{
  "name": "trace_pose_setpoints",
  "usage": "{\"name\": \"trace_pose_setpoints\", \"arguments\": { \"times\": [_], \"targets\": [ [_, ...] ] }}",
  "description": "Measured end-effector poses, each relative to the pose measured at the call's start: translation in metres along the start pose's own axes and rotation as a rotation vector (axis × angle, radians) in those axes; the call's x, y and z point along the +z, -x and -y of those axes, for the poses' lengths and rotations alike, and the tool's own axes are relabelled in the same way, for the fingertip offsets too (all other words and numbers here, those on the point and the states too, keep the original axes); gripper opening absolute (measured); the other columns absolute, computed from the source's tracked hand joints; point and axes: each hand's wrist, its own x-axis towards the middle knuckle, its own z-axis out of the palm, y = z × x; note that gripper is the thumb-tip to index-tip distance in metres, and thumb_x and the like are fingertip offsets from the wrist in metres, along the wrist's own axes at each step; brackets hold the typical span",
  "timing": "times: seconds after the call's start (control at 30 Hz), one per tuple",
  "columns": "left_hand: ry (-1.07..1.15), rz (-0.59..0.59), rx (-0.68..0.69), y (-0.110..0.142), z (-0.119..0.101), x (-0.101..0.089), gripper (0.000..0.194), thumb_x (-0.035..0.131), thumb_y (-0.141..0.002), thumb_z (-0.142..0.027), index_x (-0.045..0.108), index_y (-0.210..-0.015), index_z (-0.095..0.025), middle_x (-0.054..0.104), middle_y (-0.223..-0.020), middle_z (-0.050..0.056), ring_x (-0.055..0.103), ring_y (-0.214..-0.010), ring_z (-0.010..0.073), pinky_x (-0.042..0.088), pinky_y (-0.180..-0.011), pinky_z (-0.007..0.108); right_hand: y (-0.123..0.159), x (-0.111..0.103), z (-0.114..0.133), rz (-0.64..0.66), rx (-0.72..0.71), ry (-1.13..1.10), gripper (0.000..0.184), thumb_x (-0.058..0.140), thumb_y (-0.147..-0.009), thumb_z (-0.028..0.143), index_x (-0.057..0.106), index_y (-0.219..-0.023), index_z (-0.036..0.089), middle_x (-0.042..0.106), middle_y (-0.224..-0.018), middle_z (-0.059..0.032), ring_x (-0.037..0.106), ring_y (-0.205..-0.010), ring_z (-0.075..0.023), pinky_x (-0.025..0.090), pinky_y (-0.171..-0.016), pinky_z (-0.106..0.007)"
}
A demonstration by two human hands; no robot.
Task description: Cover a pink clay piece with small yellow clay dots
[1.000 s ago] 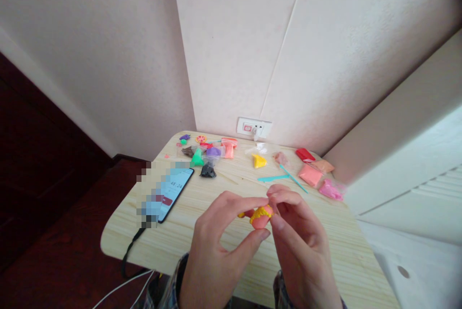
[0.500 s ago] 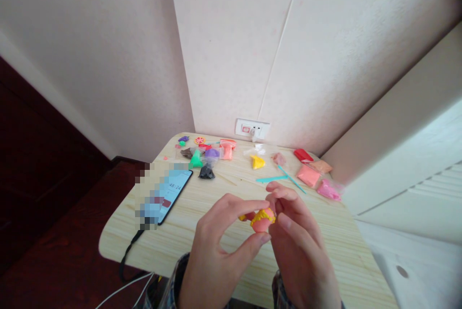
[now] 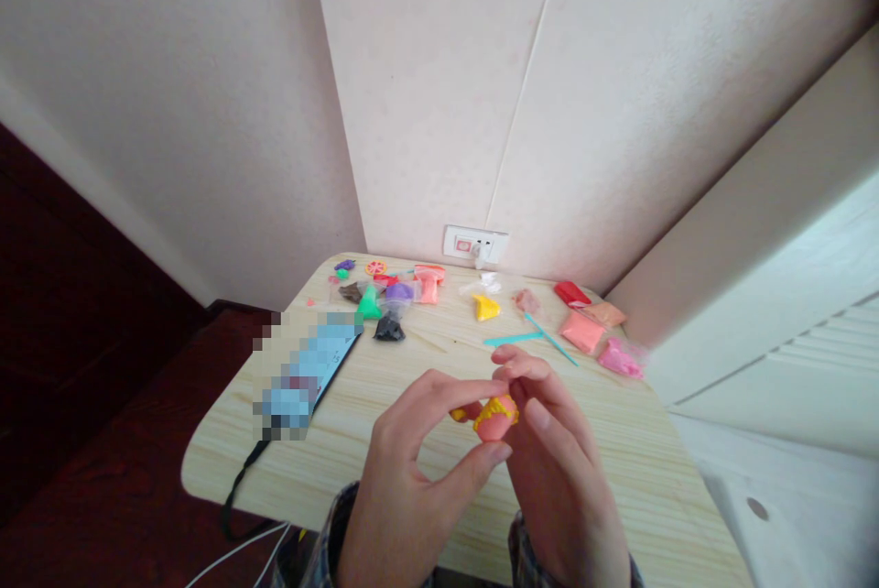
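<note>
A small rounded lump of coral-pink modelling clay (image 3: 495, 426), wrapped with a bumpy yellow band, is pinched between the thumb and fingers of my left hand (image 3: 418, 460). Another bit of yellow (image 3: 458, 415) shows behind the left fingers; whether it belongs to the same piece I cannot tell. My right hand (image 3: 559, 451) is close by on the right, its fingers bent but apart, with the thumb away from the index finger. Some of its fingers are hidden behind the clay, so contact there is unclear. Both hands are above the wooden table (image 3: 385, 423).
Bags of clay lie along the back: green (image 3: 369, 304), black (image 3: 389, 328), purple (image 3: 400, 292), yellow (image 3: 486, 308) and coral (image 3: 581, 332). Two turquoise tools (image 3: 512, 340) lie beyond my hands. A cabled phone (image 3: 322, 368) rests on the left, near small clay pieces (image 3: 375, 267).
The view has shifted slightly, moving the scene a little to the left. My right thumb is slightly farther from the clay's edge; the left pinch is unchanged.
</note>
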Motion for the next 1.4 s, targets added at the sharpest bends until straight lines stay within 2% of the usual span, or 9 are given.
{"name": "trace_pose_setpoints", "arguments": {
  "times": [0.17, 0.27, 0.37, 0.53, 0.67, 0.8, 1.03, 1.17, 1.4],
  "targets": [
    [0.38, -0.022, -0.189, 0.001, 0.012, 0.0, 0.026, 0.088, -0.081, -0.027, 0.084, -0.107, -0.026, 0.079, -0.096, 0.003, 0.071, -0.089, 0.0152, 0.059, -0.086, 0.026, -0.009, -0.009, -0.005, -0.187, -0.139, 0.038, 0.022, 0.074, -0.091, 0.049, 0.083, -0.095, 0.03, 0.067, -0.1, -0.0035, 0.053, -0.085, -0.0194, 0.047, -0.084, -0.034],
    [0.535, -0.05, -0.347, 0.002, 0.019, 0.001, 0.041, 0.094, -0.075, -0.043, 0.083, -0.108, -0.022, 0.076, -0.092, 0.005, 0.069, -0.088, 0.017, 0.059, -0.084, 0.03, -0.013, -0.016, -0.013, -0.266, -0.169, 0.047, 0.026, 0.071, -0.094, 0.048, 0.078, -0.08, 0.028, 0.062, -0.087, -0.0036, 0.054, -0.09, -0.0216, 0.045, -0.082, -0.034],
    [0.565, -0.028, -0.413, 0.001, 0.021, 0.004, 0.05, 0.095, -0.072, -0.05, 0.08, -0.109, -0.02, 0.075, -0.087, 0.005, 0.07, -0.087, 0.019, 0.06, -0.084, 0.032, -0.014, -0.018, -0.019, -0.272, -0.156, 0.056, 0.029, 0.073, -0.095, 0.045, 0.072, -0.072, 0.026, 0.059, -0.078, -0.0019, 0.053, -0.082, -0.0205, 0.044, -0.077, -0.034],
    [0.698, 0.002, -0.456, -0.001, 0.018, 0.009, 0.048, 0.094, -0.069, -0.057, 0.079, -0.103, -0.027, 0.077, -0.087, 0.002, 0.074, -0.093, 0.0189, 0.06, -0.093, 0.033, -0.014, -0.013, -0.018, -0.195, -0.145, 0.128, 0.026, 0.082, -0.087, 0.048, 0.077, -0.075, 0.026, 0.066, -0.076, -0.0009, 0.055, -0.075, -0.0185, 0.045, -0.07, -0.032],
    [0.632, 0.06, -0.45, -0.002, 0.017, 0.008, 0.045, 0.089, -0.075, -0.056, 0.075, -0.105, -0.026, 0.076, -0.087, 0.002, 0.075, -0.093, 0.0214, 0.062, -0.098, 0.04, -0.014, -0.011, -0.01, -0.108, -0.161, 0.179, 0.024, 0.085, -0.085, 0.05, 0.082, -0.077, 0.027, 0.072, -0.079, -0.0026, 0.063, -0.079, -0.0202, 0.051, -0.073, -0.033],
    [0.594, 0.069, -0.434, -0.001, 0.021, 0.007, 0.035, 0.083, -0.084, -0.051, 0.073, -0.108, -0.027, 0.078, -0.092, 0.003, 0.075, -0.097, 0.0202, 0.062, -0.097, 0.037, -0.014, -0.013, -0.003, -0.053, -0.168, 0.228, 0.018, 0.085, -0.085, 0.043, 0.083, -0.076, 0.028, 0.074, -0.076, -0.0024, 0.066, -0.076, -0.0188, 0.052, -0.068, -0.029],
    [0.558, 0.125, -0.392, 0.0, 0.035, 0.005, 0.045, 0.081, -0.084, -0.058, 0.072, -0.115, -0.027, 0.079, -0.099, 0.005, 0.077, -0.101, 0.0223, 0.062, -0.099, 0.04, -0.013, -0.014, 0.004, -0.044, -0.183, 0.301, 0.015, 0.084, -0.086, 0.037, 0.081, -0.076, 0.025, 0.073, -0.07, -0.0018, 0.064, -0.067, -0.0171, 0.052, -0.061, -0.027],
    [0.512, 0.124, -0.398, 0.0, 0.036, 0.005, 0.047, 0.079, -0.084, -0.059, 0.071, -0.117, -0.026, 0.077, -0.093, 0.005, 0.076, -0.1, 0.0236, 0.063, -0.099, 0.043, -0.012, -0.014, 0.008, -0.032, -0.181, 0.325, 0.014, 0.085, -0.084, 0.035, 0.081, -0.076, 0.024, 0.074, -0.07, -0.002, 0.064, -0.066, -0.0172, 0.052, -0.061, -0.027],
    [0.688, 0.12, -0.411, -0.001, 0.031, 0.007, 0.045, 0.09, -0.076, -0.055, 0.077, -0.11, -0.029, 0.077, -0.091, 0.002, 0.075, -0.097, 0.0195, 0.061, -0.098, 0.035, -0.011, -0.018, 0.008, -0.015, -0.171, 0.335, 0.012, 0.084, -0.084, 0.032, 0.08, -0.076, 0.024, 0.074, -0.069, -0.0014, 0.065, -0.065, -0.0167, 0.052, -0.06, -0.027]
  ]
}}
